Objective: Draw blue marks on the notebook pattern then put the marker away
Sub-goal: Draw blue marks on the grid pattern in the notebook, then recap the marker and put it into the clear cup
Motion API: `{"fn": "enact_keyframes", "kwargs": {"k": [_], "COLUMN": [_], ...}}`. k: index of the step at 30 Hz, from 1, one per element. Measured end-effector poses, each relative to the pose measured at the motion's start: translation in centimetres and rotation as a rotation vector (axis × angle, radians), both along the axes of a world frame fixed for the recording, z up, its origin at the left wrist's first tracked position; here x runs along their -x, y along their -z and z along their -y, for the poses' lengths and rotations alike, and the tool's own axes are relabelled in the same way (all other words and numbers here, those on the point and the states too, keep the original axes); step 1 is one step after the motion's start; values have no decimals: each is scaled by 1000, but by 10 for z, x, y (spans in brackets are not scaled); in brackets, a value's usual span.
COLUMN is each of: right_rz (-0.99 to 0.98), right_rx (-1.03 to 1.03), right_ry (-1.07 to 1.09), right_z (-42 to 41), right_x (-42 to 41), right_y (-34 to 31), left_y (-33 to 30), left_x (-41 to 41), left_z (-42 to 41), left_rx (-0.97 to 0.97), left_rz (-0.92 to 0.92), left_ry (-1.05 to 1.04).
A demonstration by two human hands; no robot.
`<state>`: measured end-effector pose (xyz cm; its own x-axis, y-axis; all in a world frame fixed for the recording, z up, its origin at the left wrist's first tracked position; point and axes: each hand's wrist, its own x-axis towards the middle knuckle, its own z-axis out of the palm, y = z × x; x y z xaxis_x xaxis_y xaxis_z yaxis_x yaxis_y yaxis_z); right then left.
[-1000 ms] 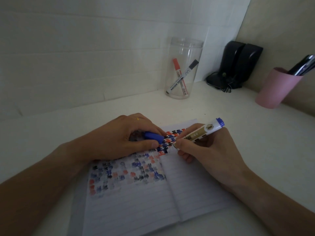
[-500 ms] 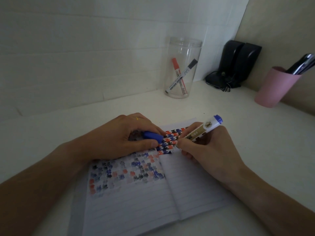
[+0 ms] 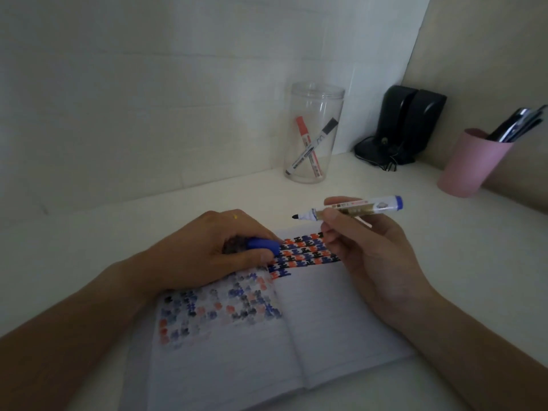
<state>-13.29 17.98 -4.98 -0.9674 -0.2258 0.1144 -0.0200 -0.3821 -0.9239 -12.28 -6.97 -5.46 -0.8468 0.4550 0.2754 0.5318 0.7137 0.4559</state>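
An open lined notebook [image 3: 320,327] lies on the white desk in front of me. Its right page carries rows of blue, red and black marks [image 3: 305,255]; fainter marks show on the left page. My right hand [image 3: 367,250] grips the uncapped blue marker [image 3: 353,209], lifted above the page and nearly level, tip pointing left. My left hand [image 3: 213,250] rests on the notebook's upper left page, fingers closed around the blue marker cap [image 3: 264,244].
A clear plastic jar [image 3: 311,134] holding a red and a black marker stands by the back wall. Two black speakers [image 3: 406,126] sit in the corner. A pink cup [image 3: 471,164] of pens stands at the right.
My right hand has lifted the marker off the pattern and turned it nearly level, tip now in the air. The left hand with the cap stayed put.
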Motion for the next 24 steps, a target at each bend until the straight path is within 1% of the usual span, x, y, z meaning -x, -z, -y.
{"fn": "enact_keyframes", "kwargs": {"k": [5,7,11,16,24], "right_rz": [117,129,113,46,-34], "right_rx": [52,48,48,20,-65], "right_ry": [57,59,103,79,60], "right_z": [-3,-5,-4,-5,-3], "right_x": [6,8,9,10,8], "right_y": [2,5,8,11,12], "left_y": [-1,0,2,0,-5], "left_x": [-2,-2,-3,-4,-9], "left_z": [-2,-2,-1,0,-3], "left_rx": [-136,-176,-162,-223,-229], "left_rz": [-177,-210,-238,-287,-329], "left_ry": [-129,-181,-232,-354,-348]}}
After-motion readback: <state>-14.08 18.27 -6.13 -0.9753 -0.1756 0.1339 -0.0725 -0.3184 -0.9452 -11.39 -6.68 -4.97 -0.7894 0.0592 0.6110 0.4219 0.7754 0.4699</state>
